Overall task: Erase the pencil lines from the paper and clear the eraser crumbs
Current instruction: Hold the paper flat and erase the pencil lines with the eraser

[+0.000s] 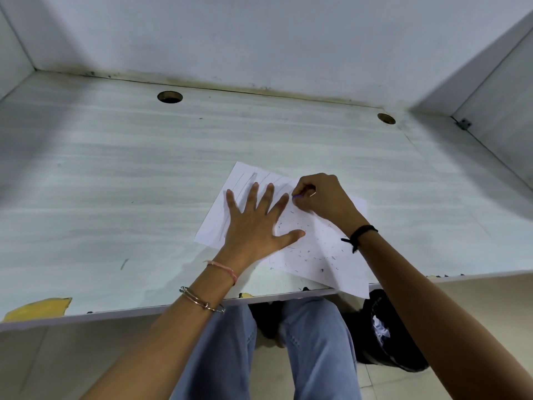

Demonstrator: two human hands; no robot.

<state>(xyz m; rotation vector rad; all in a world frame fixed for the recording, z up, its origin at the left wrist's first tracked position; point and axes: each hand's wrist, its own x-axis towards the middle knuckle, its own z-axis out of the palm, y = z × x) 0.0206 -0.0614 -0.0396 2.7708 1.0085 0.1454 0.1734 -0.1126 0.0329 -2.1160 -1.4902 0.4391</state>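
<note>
A white sheet of paper lies tilted on the desk, its near right corner hanging over the front edge. Several pencil lines run across its far left part. Dark eraser crumbs are scattered over the near half. My left hand lies flat on the paper with fingers spread, pressing it down. My right hand pinches a small purple eraser against the paper just right of my left fingertips.
The pale desk has two round cable holes near the back wall. Partition walls close in the left and right sides. A dark bag sits on the floor under the desk beside my knees.
</note>
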